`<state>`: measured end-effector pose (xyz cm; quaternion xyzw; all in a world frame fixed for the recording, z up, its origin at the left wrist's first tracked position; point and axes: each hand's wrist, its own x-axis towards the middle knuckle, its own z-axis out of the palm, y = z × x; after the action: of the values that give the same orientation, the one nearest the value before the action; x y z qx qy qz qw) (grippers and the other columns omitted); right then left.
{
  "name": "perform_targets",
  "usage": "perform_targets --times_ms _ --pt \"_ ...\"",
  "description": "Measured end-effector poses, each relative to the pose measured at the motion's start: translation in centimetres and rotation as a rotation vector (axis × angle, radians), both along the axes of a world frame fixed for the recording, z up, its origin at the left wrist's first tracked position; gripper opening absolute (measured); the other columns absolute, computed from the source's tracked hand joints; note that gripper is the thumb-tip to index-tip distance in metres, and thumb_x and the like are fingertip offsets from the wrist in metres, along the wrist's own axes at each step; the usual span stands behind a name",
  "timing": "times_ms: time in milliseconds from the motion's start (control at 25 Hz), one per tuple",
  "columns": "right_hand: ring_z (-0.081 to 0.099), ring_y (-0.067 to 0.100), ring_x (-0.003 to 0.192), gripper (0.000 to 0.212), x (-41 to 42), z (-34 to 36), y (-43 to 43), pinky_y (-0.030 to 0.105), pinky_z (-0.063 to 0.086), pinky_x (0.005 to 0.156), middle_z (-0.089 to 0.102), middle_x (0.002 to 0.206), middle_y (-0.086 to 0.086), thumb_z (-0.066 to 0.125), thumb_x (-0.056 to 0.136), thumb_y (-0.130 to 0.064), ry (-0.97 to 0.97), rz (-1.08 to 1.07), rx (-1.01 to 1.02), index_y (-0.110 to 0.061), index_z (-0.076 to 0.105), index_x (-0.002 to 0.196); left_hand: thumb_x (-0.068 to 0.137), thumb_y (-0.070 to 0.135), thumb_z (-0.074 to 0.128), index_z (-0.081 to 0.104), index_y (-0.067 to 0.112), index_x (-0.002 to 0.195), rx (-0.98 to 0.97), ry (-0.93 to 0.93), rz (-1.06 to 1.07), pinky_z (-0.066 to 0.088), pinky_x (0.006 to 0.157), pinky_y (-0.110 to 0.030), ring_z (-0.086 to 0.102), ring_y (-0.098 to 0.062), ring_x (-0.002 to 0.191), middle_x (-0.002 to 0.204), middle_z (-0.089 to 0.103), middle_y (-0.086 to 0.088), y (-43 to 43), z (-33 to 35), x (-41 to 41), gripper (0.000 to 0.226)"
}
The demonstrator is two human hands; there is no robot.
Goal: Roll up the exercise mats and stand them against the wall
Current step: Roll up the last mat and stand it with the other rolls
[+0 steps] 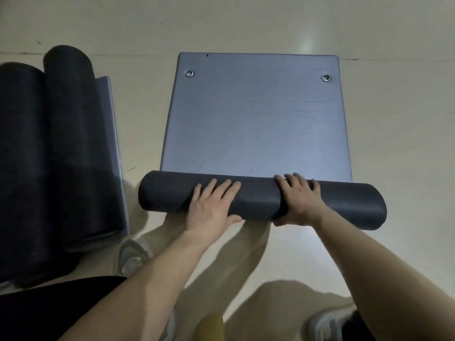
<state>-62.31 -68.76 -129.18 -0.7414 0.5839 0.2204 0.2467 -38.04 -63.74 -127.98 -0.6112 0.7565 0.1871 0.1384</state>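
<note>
Left hand, right hand — on mat

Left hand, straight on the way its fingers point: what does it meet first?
The left hand lies flat on the roll, fingers pointing away from the person. Straight on, it would likely pass the roll's top and meet the flat unrolled part of the mat; nothing else shows in that line.

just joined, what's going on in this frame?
A person has a grey exercise mat partly rolled on the floor. The left hand presses flat on the roll; the right hand grips round it. The far part, with two metal eyelets, lies flat. More dark rolls lie to the left.
</note>
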Motion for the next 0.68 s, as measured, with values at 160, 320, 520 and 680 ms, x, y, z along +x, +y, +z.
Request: perform_targets --times_ms 160,320,520,680 --pt "0.020 0.038 0.153 0.115 -1.1 0.2 -1.0 0.067 0.017 0.122 0.027 0.164 0.016 0.085 0.071 -0.064 -0.076 -0.070 -0.317 -0.022 0.025 0.160 0.066 0.086 0.063 -0.008 0.033 0.160 -0.045 -0.065 -0.053 -0.002 0.123 -0.060 -0.008 -0.032 0.156 0.171 -0.002 0.001 -4.4 -2.1 0.0 0.129" --pt "0.005 0.043 0.157 0.145 -2.1 -3.2 -0.1 0.066 -0.006 0.120 0.011 0.169 0.023 0.089 0.058 -0.066 0.117 0.048 -0.348 -0.022 0.000 0.164 0.061 0.091 0.061 0.003 0.031 0.161 -0.006 0.041 -0.038 0.002 0.124 -0.055 0.004 -0.026 0.157 0.170 0.011 0.004 -12.8 -2.8 0.4 0.130" --pt "0.047 0.032 0.130 0.125 -2.6 -2.5 -11.4 0.056 0.033 0.110 0.048 0.140 0.005 0.084 0.047 -0.066 0.063 0.115 -0.320 -0.034 0.021 0.150 0.047 0.088 0.068 0.016 0.019 0.157 -0.049 -0.125 -0.142 0.025 0.119 -0.049 0.034 -0.031 0.144 0.160 0.032 -0.005 -16.2 -3.7 0.2 0.140" --pt "0.053 0.029 0.120 0.116 -1.6 -0.6 -9.4 0.052 0.040 0.107 0.051 0.132 0.001 0.080 0.051 -0.071 0.071 0.145 -0.161 -0.037 0.022 0.147 0.043 0.084 0.075 0.038 0.022 0.144 0.100 -0.097 -0.144 0.047 0.098 -0.046 0.057 -0.031 0.115 0.133 0.056 -0.003 -16.2 -1.0 0.0 0.123"
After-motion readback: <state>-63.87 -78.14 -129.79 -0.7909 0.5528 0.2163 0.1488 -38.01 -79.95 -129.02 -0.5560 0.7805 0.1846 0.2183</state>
